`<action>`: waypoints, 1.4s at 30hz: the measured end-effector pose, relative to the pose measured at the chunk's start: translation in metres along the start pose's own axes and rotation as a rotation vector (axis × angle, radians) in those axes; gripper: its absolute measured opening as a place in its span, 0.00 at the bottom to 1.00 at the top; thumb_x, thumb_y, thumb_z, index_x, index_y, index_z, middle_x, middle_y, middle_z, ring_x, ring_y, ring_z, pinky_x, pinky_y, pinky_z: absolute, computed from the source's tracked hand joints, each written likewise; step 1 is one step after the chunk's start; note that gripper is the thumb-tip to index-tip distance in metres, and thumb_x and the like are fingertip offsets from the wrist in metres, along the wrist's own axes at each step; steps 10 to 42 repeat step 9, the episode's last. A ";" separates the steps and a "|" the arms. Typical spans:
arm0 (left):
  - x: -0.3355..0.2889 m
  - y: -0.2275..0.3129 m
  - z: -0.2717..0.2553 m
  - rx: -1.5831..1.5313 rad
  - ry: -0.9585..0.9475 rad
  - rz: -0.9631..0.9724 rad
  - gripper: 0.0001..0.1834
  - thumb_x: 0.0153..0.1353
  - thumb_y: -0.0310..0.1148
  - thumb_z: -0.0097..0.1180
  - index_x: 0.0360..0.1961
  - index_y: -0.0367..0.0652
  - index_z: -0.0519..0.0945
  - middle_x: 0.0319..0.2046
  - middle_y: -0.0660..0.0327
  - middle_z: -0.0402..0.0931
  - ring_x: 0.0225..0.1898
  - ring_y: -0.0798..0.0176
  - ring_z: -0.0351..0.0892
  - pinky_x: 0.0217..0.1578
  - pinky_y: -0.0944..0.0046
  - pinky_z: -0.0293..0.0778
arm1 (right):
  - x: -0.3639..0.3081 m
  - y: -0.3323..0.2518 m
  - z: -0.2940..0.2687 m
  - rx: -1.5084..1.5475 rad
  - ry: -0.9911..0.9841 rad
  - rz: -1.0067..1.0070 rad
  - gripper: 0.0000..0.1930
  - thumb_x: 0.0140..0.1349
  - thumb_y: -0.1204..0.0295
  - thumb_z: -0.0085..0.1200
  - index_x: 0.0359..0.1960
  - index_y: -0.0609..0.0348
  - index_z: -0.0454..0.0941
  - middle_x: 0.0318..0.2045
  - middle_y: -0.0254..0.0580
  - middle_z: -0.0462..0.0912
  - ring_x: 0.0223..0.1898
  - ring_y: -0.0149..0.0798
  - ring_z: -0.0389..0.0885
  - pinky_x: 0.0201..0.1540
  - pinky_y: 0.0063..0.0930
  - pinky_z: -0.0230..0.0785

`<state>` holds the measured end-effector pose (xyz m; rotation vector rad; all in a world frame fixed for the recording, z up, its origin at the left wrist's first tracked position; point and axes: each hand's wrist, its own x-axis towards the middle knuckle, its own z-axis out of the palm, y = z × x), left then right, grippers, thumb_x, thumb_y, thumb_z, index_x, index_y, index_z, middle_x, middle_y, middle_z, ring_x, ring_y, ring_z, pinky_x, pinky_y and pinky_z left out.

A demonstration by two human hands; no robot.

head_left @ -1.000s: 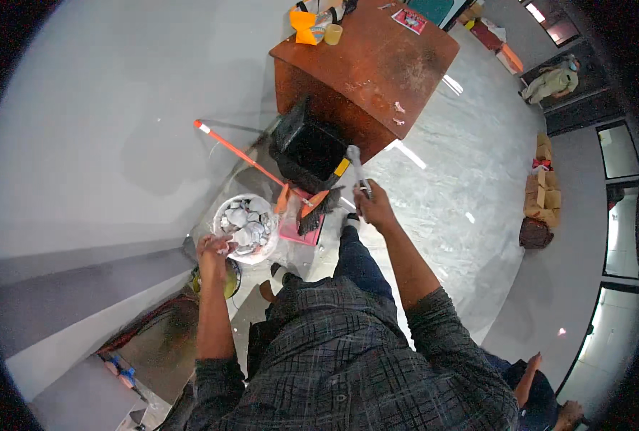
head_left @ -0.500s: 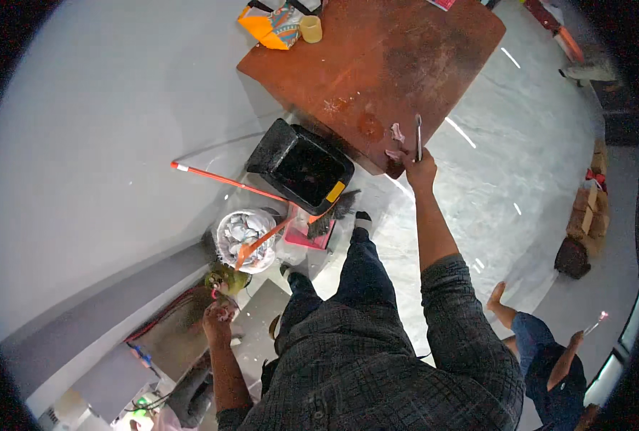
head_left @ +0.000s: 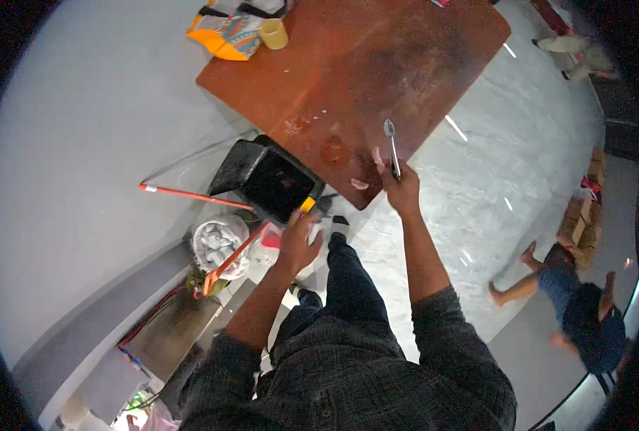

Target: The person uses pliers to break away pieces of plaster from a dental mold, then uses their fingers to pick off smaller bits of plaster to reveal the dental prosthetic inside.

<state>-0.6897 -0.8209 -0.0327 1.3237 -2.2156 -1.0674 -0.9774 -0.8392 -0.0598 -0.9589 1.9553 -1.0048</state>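
My right hand (head_left: 403, 190) is closed round the handle of metal tongs (head_left: 391, 147), with the spoon-like tip pointing away over the table's near corner. A thin pale pink scrap (head_left: 378, 156) lies beside the tongs, close to my fingers. Another pink scrap (head_left: 359, 184) is on the reddish-brown table (head_left: 377, 79) near its corner. My left hand (head_left: 299, 246) is in front of the black bin (head_left: 280, 188), just below its yellow handle (head_left: 308, 205). Its fingers are curled, and a pale patch shows by them; what they hold is unclear.
A white-lined bucket of crumpled waste (head_left: 220, 243) stands left of my legs, with an orange-handled tool (head_left: 227, 264) across it. An orange pole (head_left: 194, 195) leans by the wall. A patterned bag (head_left: 230, 36) and yellow cup (head_left: 273, 34) sit on the table. Another person (head_left: 585, 309) is at right.
My left hand has moved up and right, from the low left to the black bin. My right hand has shifted slightly left and nearer, still holding the tongs. The other person has shifted right.
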 end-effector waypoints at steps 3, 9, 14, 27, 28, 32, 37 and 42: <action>0.087 0.024 0.045 0.115 -0.215 -0.011 0.23 0.57 0.33 0.62 0.55 0.48 0.76 0.57 0.51 0.66 0.53 0.43 0.76 0.53 0.44 0.74 | -0.021 -0.021 -0.021 0.296 -0.065 0.132 0.10 0.66 0.68 0.59 0.34 0.63 0.79 0.21 0.35 0.81 0.18 0.24 0.71 0.21 0.22 0.63; 0.115 -0.009 0.099 0.450 -0.319 0.225 0.35 0.56 0.33 0.64 0.66 0.50 0.65 0.62 0.50 0.61 0.57 0.44 0.73 0.55 0.47 0.72 | -0.052 -0.057 -0.060 0.475 -0.138 0.254 0.10 0.68 0.68 0.58 0.43 0.63 0.77 0.28 0.42 0.85 0.18 0.25 0.71 0.20 0.19 0.62; 0.115 -0.009 0.099 0.450 -0.319 0.225 0.35 0.56 0.33 0.64 0.66 0.50 0.65 0.62 0.50 0.61 0.57 0.44 0.73 0.55 0.47 0.72 | -0.052 -0.057 -0.060 0.475 -0.138 0.254 0.10 0.68 0.68 0.58 0.43 0.63 0.77 0.28 0.42 0.85 0.18 0.25 0.71 0.20 0.19 0.62; 0.115 -0.009 0.099 0.450 -0.319 0.225 0.35 0.56 0.33 0.64 0.66 0.50 0.65 0.62 0.50 0.61 0.57 0.44 0.73 0.55 0.47 0.72 | -0.052 -0.057 -0.060 0.475 -0.138 0.254 0.10 0.68 0.68 0.58 0.43 0.63 0.77 0.28 0.42 0.85 0.18 0.25 0.71 0.20 0.19 0.62; 0.115 -0.009 0.099 0.450 -0.319 0.225 0.35 0.56 0.33 0.64 0.66 0.50 0.65 0.62 0.50 0.61 0.57 0.44 0.73 0.55 0.47 0.72 | -0.052 -0.057 -0.060 0.475 -0.138 0.254 0.10 0.68 0.68 0.58 0.43 0.63 0.77 0.28 0.42 0.85 0.18 0.25 0.71 0.20 0.19 0.62; 0.115 -0.009 0.099 0.450 -0.319 0.225 0.35 0.56 0.33 0.64 0.66 0.50 0.65 0.62 0.50 0.61 0.57 0.44 0.73 0.55 0.47 0.72 | -0.052 -0.057 -0.060 0.475 -0.138 0.254 0.10 0.68 0.68 0.58 0.43 0.63 0.77 0.28 0.42 0.85 0.18 0.25 0.71 0.20 0.19 0.62; 0.115 -0.009 0.099 0.450 -0.319 0.225 0.35 0.56 0.33 0.64 0.66 0.50 0.65 0.62 0.50 0.61 0.57 0.44 0.73 0.55 0.47 0.72 | -0.052 -0.057 -0.060 0.475 -0.138 0.254 0.10 0.68 0.68 0.58 0.43 0.63 0.77 0.28 0.42 0.85 0.18 0.25 0.71 0.20 0.19 0.62; 0.115 -0.009 0.099 0.450 -0.319 0.225 0.35 0.56 0.33 0.64 0.66 0.50 0.65 0.62 0.50 0.61 0.57 0.44 0.73 0.55 0.47 0.72 | -0.052 -0.057 -0.060 0.475 -0.138 0.254 0.10 0.68 0.68 0.58 0.43 0.63 0.77 0.28 0.42 0.85 0.18 0.25 0.71 0.20 0.19 0.62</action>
